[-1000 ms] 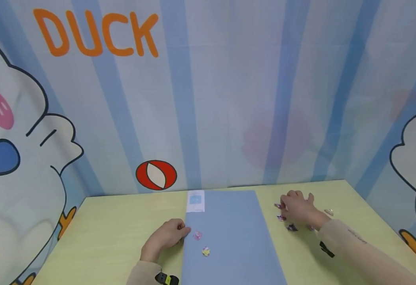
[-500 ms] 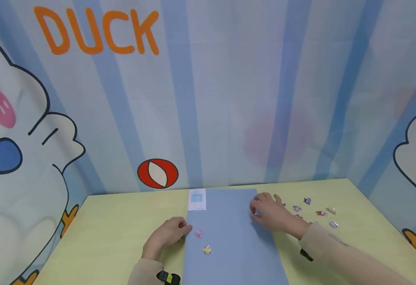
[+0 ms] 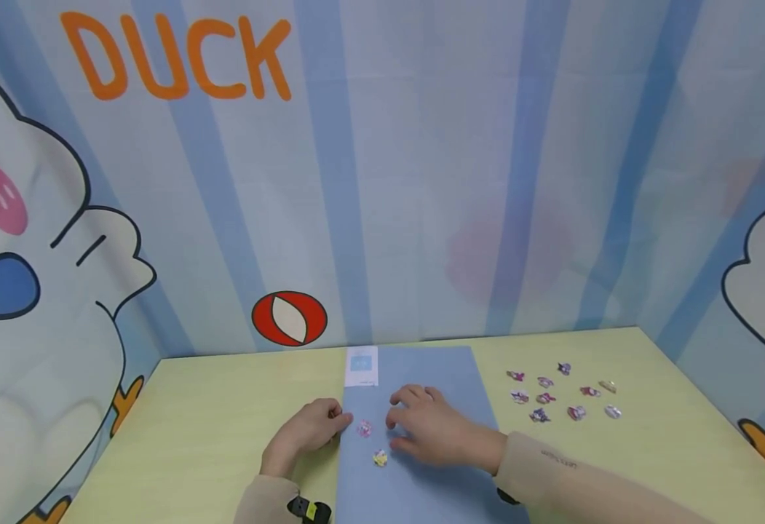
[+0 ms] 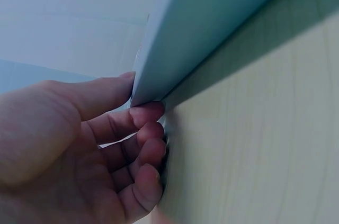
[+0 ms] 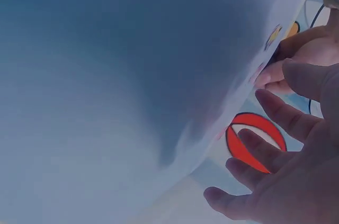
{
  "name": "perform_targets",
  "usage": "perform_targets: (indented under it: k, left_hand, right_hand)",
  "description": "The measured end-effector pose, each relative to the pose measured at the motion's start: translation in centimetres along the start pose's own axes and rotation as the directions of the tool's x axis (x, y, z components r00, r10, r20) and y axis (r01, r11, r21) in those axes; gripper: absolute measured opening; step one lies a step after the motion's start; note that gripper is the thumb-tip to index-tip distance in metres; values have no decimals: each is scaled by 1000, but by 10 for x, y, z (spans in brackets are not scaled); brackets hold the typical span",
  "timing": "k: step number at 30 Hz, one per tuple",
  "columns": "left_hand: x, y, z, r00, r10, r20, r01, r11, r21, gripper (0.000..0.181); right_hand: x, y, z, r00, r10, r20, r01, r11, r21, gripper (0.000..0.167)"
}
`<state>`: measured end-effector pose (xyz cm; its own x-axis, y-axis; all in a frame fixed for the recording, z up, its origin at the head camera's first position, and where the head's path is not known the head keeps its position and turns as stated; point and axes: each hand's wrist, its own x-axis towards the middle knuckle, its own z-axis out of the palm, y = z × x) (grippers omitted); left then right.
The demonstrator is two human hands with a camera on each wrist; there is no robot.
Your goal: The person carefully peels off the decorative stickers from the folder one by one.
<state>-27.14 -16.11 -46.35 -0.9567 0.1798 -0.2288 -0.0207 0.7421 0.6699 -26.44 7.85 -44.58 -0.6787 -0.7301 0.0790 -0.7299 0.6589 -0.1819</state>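
A blue board (image 3: pixel 434 378) lies on the pale yellow table, a white label with a blue square in its far left corner. My left hand (image 3: pixel 308 434) is at the board's left edge; in the left wrist view the thumb and index finger (image 4: pixel 148 112) pinch that edge. Two small sticker-like pieces, one pink (image 3: pixel 365 429) and one yellow (image 3: pixel 380 458), lie on the board near it. My right hand (image 3: pixel 431 428) hovers over the middle of the board just right of these pieces. Its fingers (image 5: pixel 286 115) are spread and loosely bent, with nothing seen between them.
Several small colourful pieces (image 3: pixel 545 398) lie scattered on the table (image 3: pixel 670 429) to the right of the board. A striped blue fabric backdrop (image 3: pixel 415 182) with cartoon prints stands along the table's back edge and sides.
My right hand has moved left from the scattered pieces, across the board's right edge, to beside the pink and yellow pieces. The left hand has stayed at the board's edge.
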Motion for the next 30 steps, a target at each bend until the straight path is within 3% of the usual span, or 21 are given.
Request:
perform_targets:
  k: [10, 23, 30]
  left_hand:
    - [1, -3, 0, 1000, 25, 0, -25, 1000, 4, 25]
    - [1, -1, -3, 1000, 24, -7, -24, 1000, 10, 25]
    - [2, 0, -1, 1000, 16, 4, -16, 1000, 2, 24]
  right_hand:
    - [15, -29, 4, 997, -31, 68, 29, 999, 20, 15]
    - [16, -34, 6, 993, -17, 113, 14, 999, 31, 20]
    - [13, -32, 6, 993, 0, 115, -3, 1000, 24, 13]
